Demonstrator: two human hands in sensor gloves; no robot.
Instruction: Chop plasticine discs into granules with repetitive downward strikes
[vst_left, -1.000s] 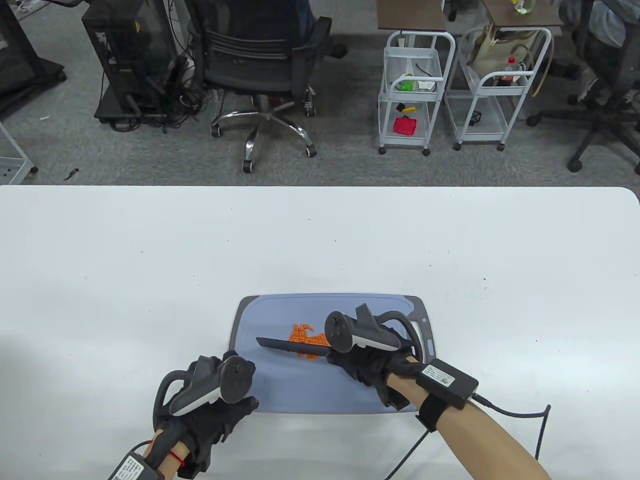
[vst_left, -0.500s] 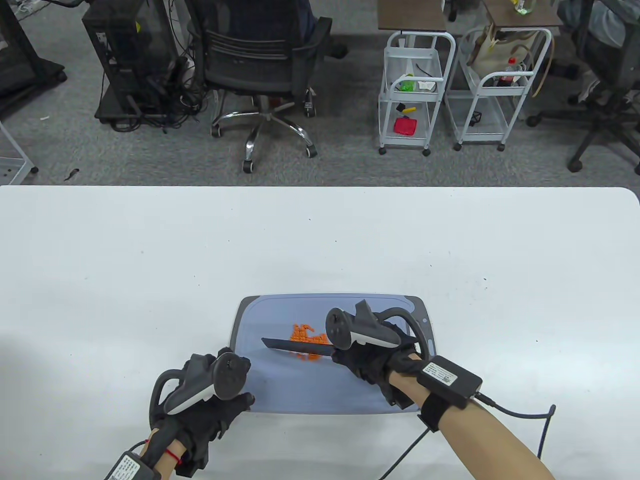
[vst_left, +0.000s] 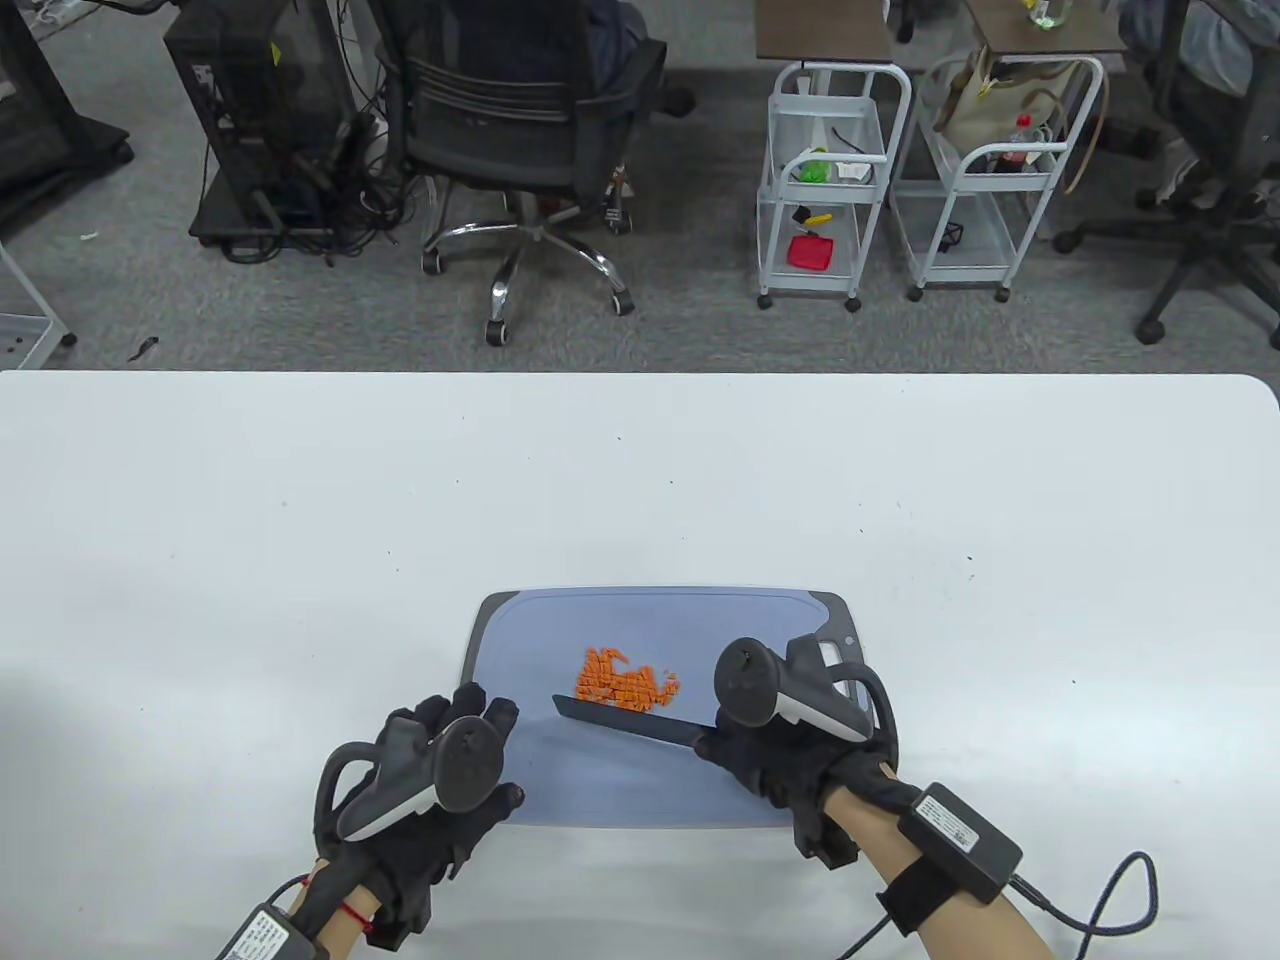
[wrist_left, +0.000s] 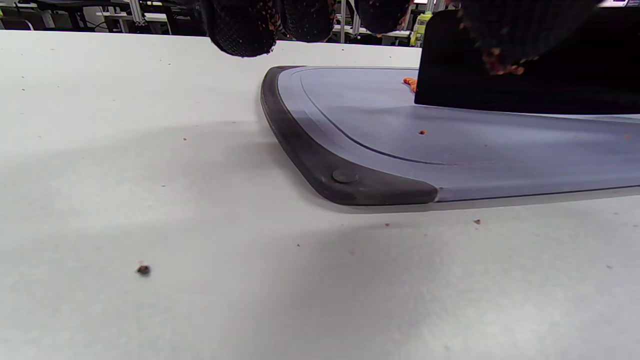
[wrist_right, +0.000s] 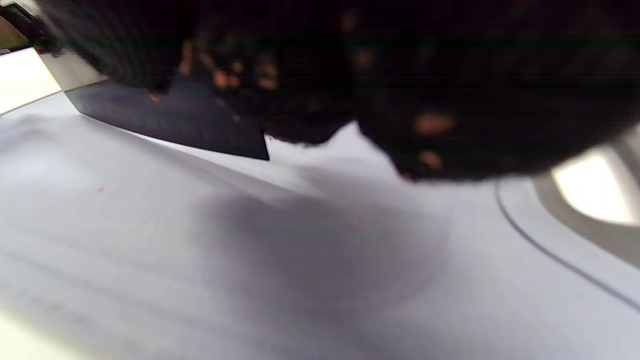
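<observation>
Right hand (vst_left: 790, 765) gripping knife (vst_left: 625, 719)

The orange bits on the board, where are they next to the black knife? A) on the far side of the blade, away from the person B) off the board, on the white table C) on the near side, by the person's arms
A: in the table view the orange bits lie just beyond the knife blade, on the cutting board, while the right hand holds the handle.

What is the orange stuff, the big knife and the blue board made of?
Orange pieces: probably soft plasticine, matte, chopped into tiny crumbly bits.
Knife: flat, dull black blade; metal or plastic, hard to tell.
Cutting board: looks like smooth blue-grey plastic with a darker, possibly rubbery rim and a groove near the edge.
</observation>
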